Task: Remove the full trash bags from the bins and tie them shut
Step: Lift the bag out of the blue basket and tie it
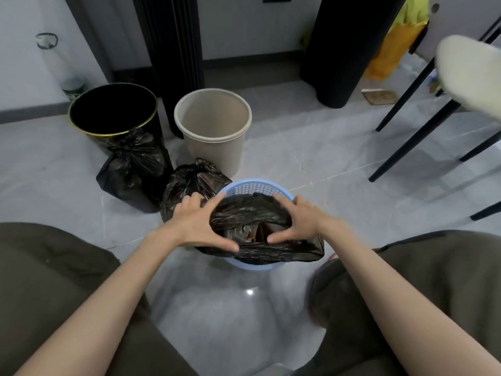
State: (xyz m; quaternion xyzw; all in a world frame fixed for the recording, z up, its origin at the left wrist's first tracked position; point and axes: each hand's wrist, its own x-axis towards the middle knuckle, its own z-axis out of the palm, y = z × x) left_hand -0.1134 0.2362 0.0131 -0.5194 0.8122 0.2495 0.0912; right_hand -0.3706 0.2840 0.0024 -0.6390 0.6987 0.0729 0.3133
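A black trash bag [260, 215] sits in the blue mesh bin [254, 187] in front of me, its mouth still open with paper and wrappers showing inside. My left hand [200, 225] grips the bag's rim on its left side, thumb under the near edge. On the right side my right hand [295, 222] holds the rim the same way. Two tied black bags lie on the floor: one [130, 169] against the black bin [112, 109], the other [192, 183] just left of the blue bin. The beige bin [214, 123] stands without a bag.
Black chair legs [412, 115] and a white cushion [474, 71] stand at the right. Dark curtains [349, 47] hang behind the bins. A yellow bag [393, 47] hangs at the back right. My knees frame the glossy tiled floor [311, 153].
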